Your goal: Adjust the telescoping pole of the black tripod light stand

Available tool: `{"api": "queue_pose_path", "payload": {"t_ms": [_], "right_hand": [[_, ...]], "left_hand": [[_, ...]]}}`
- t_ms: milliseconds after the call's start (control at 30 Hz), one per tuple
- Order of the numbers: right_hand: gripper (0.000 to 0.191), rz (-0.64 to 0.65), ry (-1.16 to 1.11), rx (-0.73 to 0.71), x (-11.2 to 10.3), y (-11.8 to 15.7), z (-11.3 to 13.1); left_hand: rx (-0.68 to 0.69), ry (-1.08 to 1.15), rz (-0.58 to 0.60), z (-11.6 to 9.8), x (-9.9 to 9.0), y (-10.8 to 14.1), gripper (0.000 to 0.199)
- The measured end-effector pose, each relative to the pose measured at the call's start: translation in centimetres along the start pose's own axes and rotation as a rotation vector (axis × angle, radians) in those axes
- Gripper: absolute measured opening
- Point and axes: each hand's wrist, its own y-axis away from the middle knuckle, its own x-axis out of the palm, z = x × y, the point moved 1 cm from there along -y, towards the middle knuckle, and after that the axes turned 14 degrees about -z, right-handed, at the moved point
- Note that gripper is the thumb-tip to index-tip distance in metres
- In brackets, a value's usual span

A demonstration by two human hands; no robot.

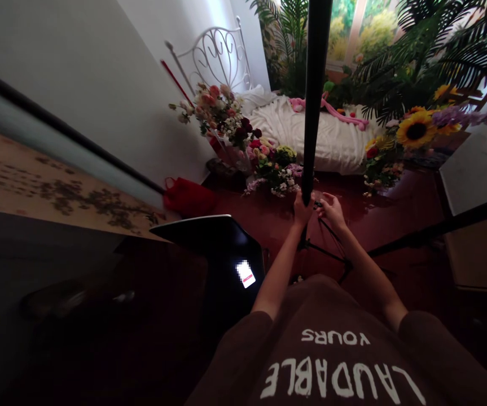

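A black stand pole (313, 96) rises from the floor area in front of me to the top of the view. My left hand (304, 208) is wrapped round its lower part. Close beside it, my right hand (332, 210) has its fingers bent and pinched at a small dark knob (318, 204) on the side of the pole. Below my hands, thin black tripod legs (325, 249) spread out over the dark red floor. Both forearms reach forward from my brown T-shirt (332, 332).
A bed with a white cover (332, 141) and a white metal headboard (222, 56) stands ahead. Flower bunches (222, 110) and sunflowers (416, 129) flank it. A dark panel (222, 237) and red bag (188, 194) are left; another black pole (438, 225) crosses right.
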Motion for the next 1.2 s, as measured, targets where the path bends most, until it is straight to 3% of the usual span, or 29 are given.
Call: {"api": "queue_pose_path", "payload": {"t_ms": [67, 167, 400, 667, 800, 967, 1067, 1200], "right_hand": [[0.027, 0.007, 0.003, 0.043, 0.1, -0.3, 0.1], [0.023, 0.008, 0.079, -0.044, -0.4, 0.0, 0.0], [0.047, 0.06, 0.397, -0.364, -2.1, 1.8, 0.1], [0.044, -0.097, 0.811, -0.486, -1.3, 1.0, 0.9], [0.058, -0.077, 0.784, -0.443, -0.3, 0.2, 0.4], [0.071, 0.01, 0.462, -0.254, -0.1, 0.8, -0.3], [0.07, 0.035, 0.256, -0.125, -1.6, 1.5, -1.3], [0.056, -0.032, 0.197, 0.035, -6.0, 1.7, -3.7]], "left_hand": [[0.003, 0.01, -0.003, 0.0, 0.0, 0.0, 0.039], [0.02, 0.01, -0.007, 0.0, 0.0, 0.0, 0.039], [0.04, -0.044, 0.015, 0.3, -0.1, 0.1, 0.042], [0.069, -0.065, 0.004, 0.5, 0.1, 0.0, 0.04], [0.059, -0.088, 0.006, 0.6, 0.2, -0.2, 0.04], [0.055, -0.108, -0.005, 0.8, 0.3, 0.6, 0.047], [0.052, -0.117, -0.063, 1.7, -0.3, 2.5, 0.049], [0.036, -0.173, -0.116, 4.3, -1.7, 6.4, 0.039]]}}
